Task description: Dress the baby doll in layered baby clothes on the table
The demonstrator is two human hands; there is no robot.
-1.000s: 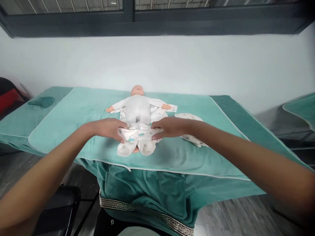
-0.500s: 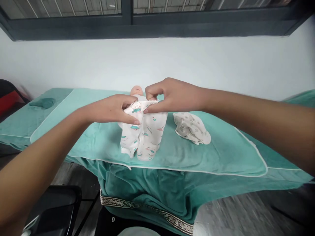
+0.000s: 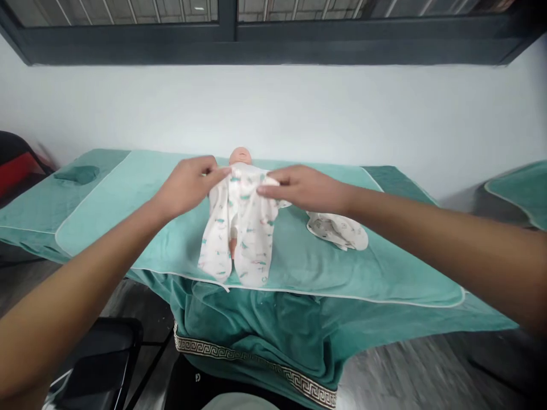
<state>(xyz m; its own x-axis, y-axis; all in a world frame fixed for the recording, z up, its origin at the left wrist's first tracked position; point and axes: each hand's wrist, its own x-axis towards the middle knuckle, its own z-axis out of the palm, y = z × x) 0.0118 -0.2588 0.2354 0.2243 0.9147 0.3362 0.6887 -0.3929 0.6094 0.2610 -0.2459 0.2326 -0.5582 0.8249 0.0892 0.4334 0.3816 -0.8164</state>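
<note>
A baby doll [image 3: 240,155] lies on its back on a teal towel [image 3: 128,205] spread over the table; only its head shows behind the cloth. White printed baby trousers [image 3: 239,228] hang stretched over the doll's lower body. My left hand [image 3: 188,185] pinches the left side of the waistband. My right hand [image 3: 299,188] grips the right side of the waistband, fingers closed on the fabric. A bit of the doll's leg shows between the trouser legs.
A second crumpled white printed garment [image 3: 337,230] lies on the towel right of the doll. A folded dark teal cloth [image 3: 77,173] sits at the far left. A black chair [image 3: 102,364] stands below left. The white wall runs close behind the table.
The trousers were bunched at the doll's feet, then lifted high in both hands; now they are drawn up and spread over the doll's legs and belly, hands at the waistband.
</note>
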